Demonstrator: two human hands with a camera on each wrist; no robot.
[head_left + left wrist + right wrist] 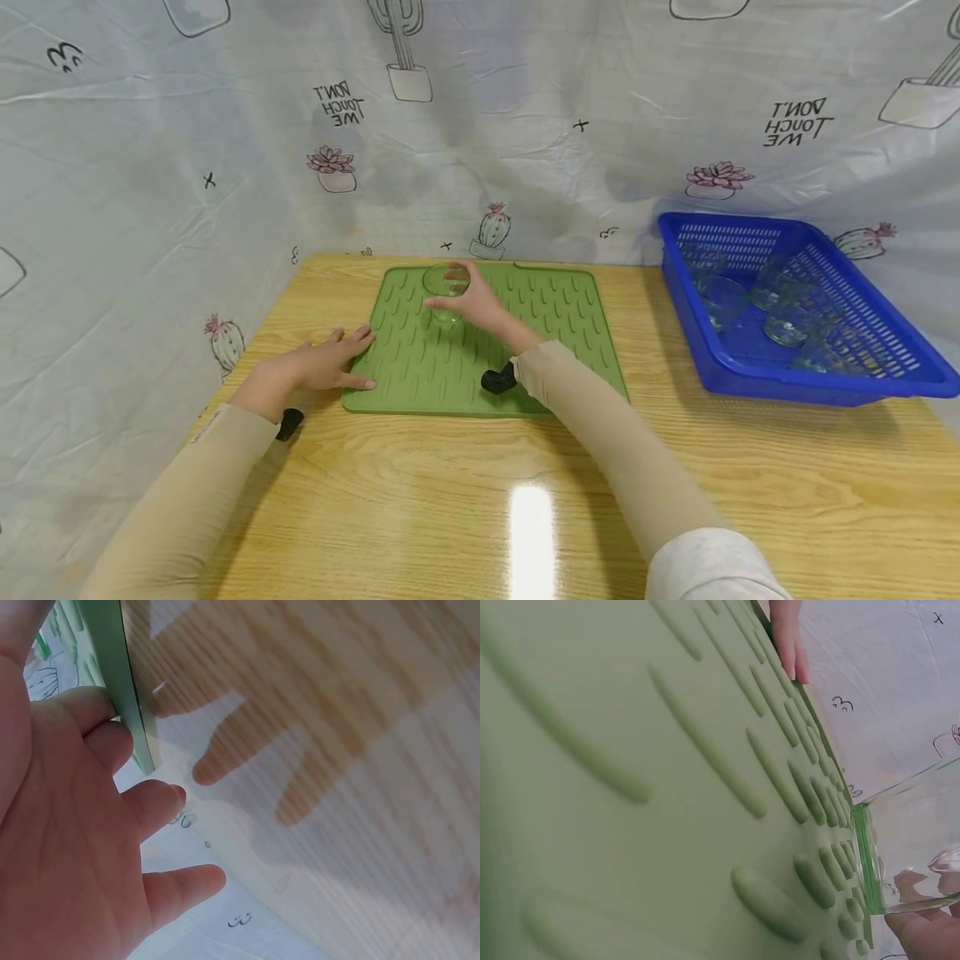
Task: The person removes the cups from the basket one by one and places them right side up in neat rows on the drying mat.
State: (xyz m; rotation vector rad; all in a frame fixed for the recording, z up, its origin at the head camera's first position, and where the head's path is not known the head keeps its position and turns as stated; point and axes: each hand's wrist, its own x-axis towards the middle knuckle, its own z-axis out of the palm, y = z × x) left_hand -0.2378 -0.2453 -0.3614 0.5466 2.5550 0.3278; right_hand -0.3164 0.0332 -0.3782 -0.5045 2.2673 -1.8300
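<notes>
Cactus-print sheeting (577, 183) behind a wood-grain table (375, 517)
It spans the frame's top and left; white glare (532, 533) marks the lower centre.

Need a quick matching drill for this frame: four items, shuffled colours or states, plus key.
1. left hand
2. right hand
3. mat
4. basket

A. blue, with several glasses inside
B. gripping a single glass
C. green, with raised ridges
D. fingers spread at the mat's left edge

Pairs: 1-D, 2-B, 3-C, 4-A
</notes>
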